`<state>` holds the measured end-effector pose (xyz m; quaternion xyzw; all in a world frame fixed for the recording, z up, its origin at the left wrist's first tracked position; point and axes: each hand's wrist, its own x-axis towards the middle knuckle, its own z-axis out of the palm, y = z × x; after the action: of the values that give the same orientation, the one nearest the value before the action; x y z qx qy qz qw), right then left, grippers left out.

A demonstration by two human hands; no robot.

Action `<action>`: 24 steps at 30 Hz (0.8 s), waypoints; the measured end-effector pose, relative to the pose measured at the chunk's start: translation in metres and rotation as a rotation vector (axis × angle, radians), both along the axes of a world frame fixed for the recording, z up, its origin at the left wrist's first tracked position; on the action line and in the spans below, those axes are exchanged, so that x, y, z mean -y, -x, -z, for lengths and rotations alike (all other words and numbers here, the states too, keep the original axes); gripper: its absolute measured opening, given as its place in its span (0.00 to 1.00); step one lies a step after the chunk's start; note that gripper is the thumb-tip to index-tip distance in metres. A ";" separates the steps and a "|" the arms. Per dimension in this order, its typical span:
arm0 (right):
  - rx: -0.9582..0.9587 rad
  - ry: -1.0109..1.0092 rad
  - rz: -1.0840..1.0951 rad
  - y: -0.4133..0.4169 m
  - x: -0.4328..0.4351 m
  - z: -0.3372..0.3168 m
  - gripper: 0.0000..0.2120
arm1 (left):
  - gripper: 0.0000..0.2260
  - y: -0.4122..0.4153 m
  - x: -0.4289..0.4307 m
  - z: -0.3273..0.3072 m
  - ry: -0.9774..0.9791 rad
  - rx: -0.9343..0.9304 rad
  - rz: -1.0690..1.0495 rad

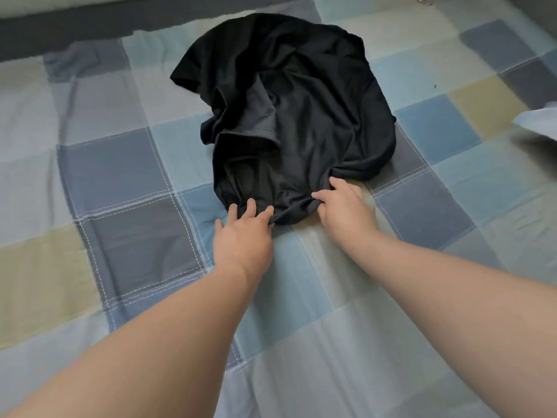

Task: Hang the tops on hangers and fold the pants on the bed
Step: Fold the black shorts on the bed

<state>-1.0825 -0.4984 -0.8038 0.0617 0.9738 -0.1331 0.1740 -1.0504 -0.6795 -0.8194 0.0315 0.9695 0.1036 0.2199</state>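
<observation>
A crumpled black garment (301, 101) lies in a heap in the middle of the bed (120, 176), which has a checked sheet of blue, grey and beige squares. A grey inner layer shows in its folds. My left hand (244, 233) is at the garment's near edge, its fingers curled into the bunched cloth. My right hand (346, 209) grips the same near edge a little to the right, with cloth gathered under thumb and fingers. Whether the garment is a top or pants cannot be told.
A dark grey bed edge or headboard (60, 28) runs along the far left. A pale blue-white piece of cloth (539, 119) pokes in at the right edge. Wrinkled checked sheet spreads all around the garment.
</observation>
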 end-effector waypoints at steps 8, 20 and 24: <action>0.056 -0.012 0.025 -0.059 -0.009 -0.022 0.14 | 0.09 -0.027 0.006 -0.022 -0.143 0.036 -0.078; 0.260 0.232 0.110 -0.296 -0.045 -0.138 0.15 | 0.12 -0.282 -0.028 -0.134 -0.283 0.345 -0.243; 0.237 0.319 0.161 -0.380 -0.081 -0.199 0.12 | 0.10 -0.355 -0.057 -0.205 -0.275 0.244 -0.261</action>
<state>-0.7023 -0.4170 -0.6045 0.1260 0.9050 -0.2908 0.2837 -0.6952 -0.6223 -0.6142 -0.0774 0.9082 0.2656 0.3140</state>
